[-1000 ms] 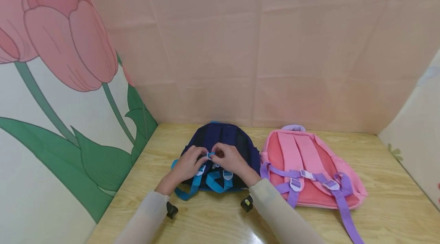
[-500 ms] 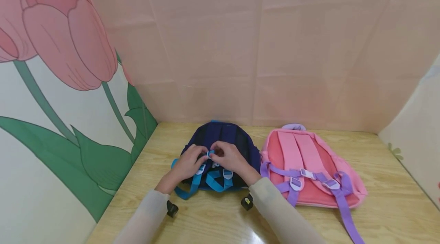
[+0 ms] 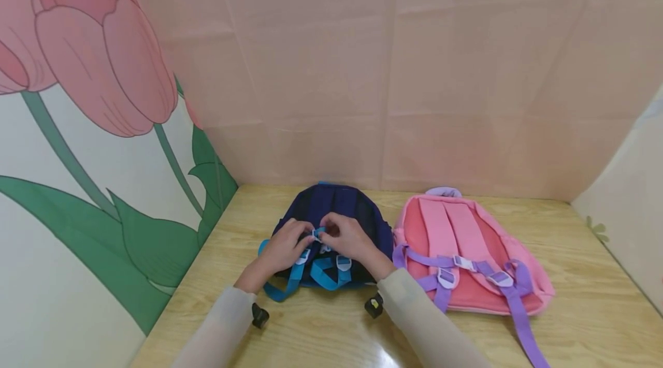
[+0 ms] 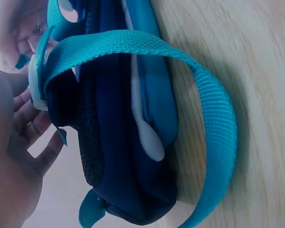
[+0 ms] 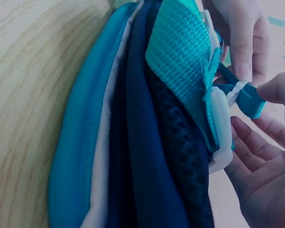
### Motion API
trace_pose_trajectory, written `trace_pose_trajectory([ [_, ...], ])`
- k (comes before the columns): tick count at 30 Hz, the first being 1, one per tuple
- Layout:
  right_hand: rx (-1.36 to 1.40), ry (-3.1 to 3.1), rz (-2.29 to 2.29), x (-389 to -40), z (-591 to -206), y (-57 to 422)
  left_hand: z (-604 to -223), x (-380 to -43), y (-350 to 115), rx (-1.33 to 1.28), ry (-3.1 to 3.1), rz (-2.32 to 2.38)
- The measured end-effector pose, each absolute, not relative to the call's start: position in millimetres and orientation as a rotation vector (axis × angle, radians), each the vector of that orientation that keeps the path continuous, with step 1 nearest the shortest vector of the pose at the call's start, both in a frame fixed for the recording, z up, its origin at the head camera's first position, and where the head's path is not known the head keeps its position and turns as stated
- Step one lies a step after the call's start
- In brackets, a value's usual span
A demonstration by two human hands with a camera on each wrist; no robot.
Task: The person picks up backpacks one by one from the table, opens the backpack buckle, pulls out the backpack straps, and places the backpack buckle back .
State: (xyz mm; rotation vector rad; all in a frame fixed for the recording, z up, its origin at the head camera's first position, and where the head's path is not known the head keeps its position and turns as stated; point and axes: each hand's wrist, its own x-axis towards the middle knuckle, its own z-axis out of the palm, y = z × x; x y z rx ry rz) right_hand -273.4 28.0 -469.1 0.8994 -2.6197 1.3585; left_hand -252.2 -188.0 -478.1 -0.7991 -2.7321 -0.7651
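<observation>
A navy backpack (image 3: 370, 207) lies straps-up on the table. Over its middle, my left hand (image 3: 282, 246) pinches a small white buckle (image 3: 313, 234), and my right hand (image 3: 349, 238) pinches the short blue strap (image 3: 320, 231) beside it. The right wrist view shows this strap (image 5: 251, 102) looped through the white piece (image 5: 236, 92), between the fingertips of both hands. Close by is a larger white strap adjuster (image 5: 221, 128) with teal webbing (image 5: 183, 57). In the left wrist view, a webbing loop (image 4: 213, 109) arches beside the bag, and fingers partly hide the buckle area.
To the right, a pink backpack (image 3: 435, 224) with purple straps (image 3: 522, 322) lies against the navy one; its white buckle (image 3: 464, 264) spans two straps. A peach sheet (image 3: 321, 97) hangs behind the wooden table (image 3: 311, 339). A tulip-painted wall (image 3: 150, 184) borders the left.
My right hand has shifted very slightly to the right, and the short blue strap between the fingers has changed its tilt. The left hand keeps its hold; both backpacks stay put.
</observation>
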Motion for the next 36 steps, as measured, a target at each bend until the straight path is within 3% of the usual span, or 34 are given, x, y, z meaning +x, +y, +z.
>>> trace_pose_trajectory([
  [36, 0.851, -2.649, 1.377, -272.2, -468.4, 26.7, -478.0, -251.8, -188.9, -0.789, -2.778, -0.73],
])
